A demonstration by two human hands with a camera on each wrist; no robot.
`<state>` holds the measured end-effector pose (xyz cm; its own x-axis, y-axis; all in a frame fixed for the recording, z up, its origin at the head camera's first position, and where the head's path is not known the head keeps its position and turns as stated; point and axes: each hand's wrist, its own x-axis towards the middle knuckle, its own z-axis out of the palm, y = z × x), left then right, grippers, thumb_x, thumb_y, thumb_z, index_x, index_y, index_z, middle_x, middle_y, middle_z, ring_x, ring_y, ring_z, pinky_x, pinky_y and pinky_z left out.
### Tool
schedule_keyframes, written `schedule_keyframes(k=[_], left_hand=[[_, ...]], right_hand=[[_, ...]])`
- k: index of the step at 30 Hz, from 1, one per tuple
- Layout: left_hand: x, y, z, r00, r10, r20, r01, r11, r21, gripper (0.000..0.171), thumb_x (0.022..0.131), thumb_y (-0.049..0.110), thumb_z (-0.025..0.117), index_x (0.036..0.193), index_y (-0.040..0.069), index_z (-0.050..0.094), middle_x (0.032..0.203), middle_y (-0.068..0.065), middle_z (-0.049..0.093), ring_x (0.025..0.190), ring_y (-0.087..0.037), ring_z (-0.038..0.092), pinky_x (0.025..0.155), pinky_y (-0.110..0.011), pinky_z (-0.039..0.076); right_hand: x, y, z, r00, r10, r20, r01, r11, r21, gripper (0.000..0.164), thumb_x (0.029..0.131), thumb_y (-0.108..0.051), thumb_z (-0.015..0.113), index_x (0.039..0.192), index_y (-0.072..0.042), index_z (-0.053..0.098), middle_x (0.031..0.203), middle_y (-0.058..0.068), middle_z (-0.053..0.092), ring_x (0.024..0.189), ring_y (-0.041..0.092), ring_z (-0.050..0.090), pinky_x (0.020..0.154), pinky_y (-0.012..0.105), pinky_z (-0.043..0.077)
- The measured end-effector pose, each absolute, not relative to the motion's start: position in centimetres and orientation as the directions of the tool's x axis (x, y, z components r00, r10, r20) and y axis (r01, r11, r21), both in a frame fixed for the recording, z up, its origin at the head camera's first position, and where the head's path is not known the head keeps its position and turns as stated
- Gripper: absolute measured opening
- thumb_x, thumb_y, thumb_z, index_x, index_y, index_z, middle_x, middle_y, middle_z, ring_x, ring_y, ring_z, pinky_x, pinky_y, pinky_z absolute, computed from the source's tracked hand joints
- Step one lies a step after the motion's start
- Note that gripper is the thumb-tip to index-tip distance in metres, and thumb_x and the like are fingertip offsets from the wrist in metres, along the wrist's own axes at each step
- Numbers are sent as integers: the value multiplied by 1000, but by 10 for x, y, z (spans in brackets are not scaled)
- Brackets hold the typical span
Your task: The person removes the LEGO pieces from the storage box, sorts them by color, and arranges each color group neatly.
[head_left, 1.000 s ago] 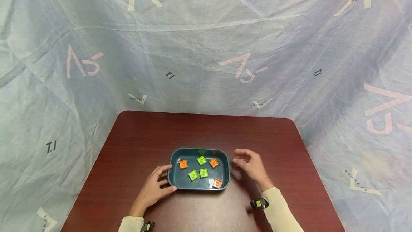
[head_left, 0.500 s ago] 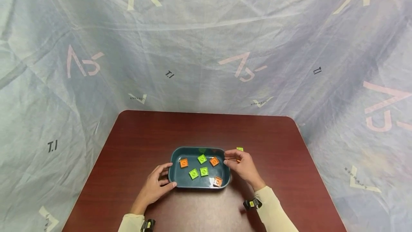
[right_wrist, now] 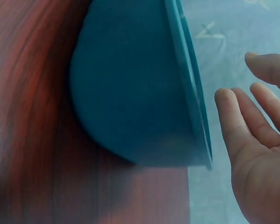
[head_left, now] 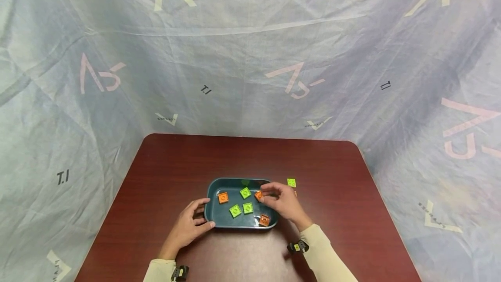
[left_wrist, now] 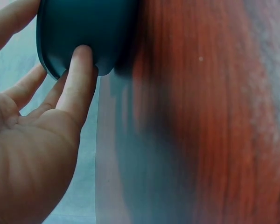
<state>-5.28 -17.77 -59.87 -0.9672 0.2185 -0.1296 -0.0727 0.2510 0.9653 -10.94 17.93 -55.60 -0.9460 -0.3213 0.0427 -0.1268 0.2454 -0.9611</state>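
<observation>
A dark teal tray point(head_left: 231, 222) holds several square toy building bricks, orange and lime green, hollow side up. My left hand point(head_left: 188, 228) holds its left end, thumb and index finger at the rim. In the left wrist view, one finger presses the tray's outer wall point(left_wrist: 98, 32). My right hand point(head_left: 285, 203) hovers over the tray's right end, thumb and fingers apart. Its fingertips partly cover an orange brick point(head_left: 258, 196). The right wrist view shows no brick in the right hand point(right_wrist: 261, 154). Lime bricks point(head_left: 248, 208) lie mid-tray, and another orange brick point(head_left: 264, 220) sits by the front right corner.
On the brown table point(head_left: 176, 160), a lime brick point(head_left: 291, 182) lies studs up beyond the tray's right end. A sliver of orange shows just in front of it, mostly behind my right hand. Grey printed cloth point(head_left: 242, 55) hangs around the table.
My right hand has moved left from beside the table bricks, over the tray's right rim, to above the orange brick inside. The lime brick on the table has come into full view. My left hand stays put.
</observation>
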Motion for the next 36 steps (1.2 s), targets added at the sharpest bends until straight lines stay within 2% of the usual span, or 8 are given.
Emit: schedule_keyframes(k=[6,15,23,31,36], left_hand=[[-52,-179,-600,-965,223,-139,-80,254,964,80,87,15,89,156,14,49,146,-19,58,126,-37,67,84,-29,64],[-51,-181,-596,-957,252,-141,-82,231,970,79,89,16,88,156,14,48,146,-23,57,125,-42,67,84,-30,64],[-48,-180,-598,-958,249,-145,-85,236,968,80,89,17,88,157,13,47,146,-24,58,124,-41,68,84,-31,64],[-50,-179,-599,-963,230,-142,-84,247,965,80,89,17,88,158,13,46,146,-23,59,123,-40,69,84,-32,64],[-50,-179,-599,-961,242,-134,-77,233,969,80,90,17,87,158,13,46,146,-23,58,124,-41,68,84,-31,64]], right_hand=[[-113,167,-556,-936,-347,64,-152,232,-961,35,90,-2,83,123,-2,74,121,32,72,108,47,74,81,24,62],[-115,157,-561,-918,-394,36,-148,256,-955,36,92,-6,81,127,-3,72,123,30,72,113,47,72,84,23,62],[-113,148,-568,-900,-435,-6,-156,337,-929,40,94,-13,81,130,2,70,120,22,75,109,32,75,86,26,62],[-119,137,-574,-877,-480,-9,-179,345,-922,37,94,-12,81,128,1,72,117,22,75,105,31,75,82,28,62],[-119,130,-576,-869,-494,-39,-184,395,-900,38,93,-12,82,128,-3,73,116,19,77,100,25,76,78,27,61]])
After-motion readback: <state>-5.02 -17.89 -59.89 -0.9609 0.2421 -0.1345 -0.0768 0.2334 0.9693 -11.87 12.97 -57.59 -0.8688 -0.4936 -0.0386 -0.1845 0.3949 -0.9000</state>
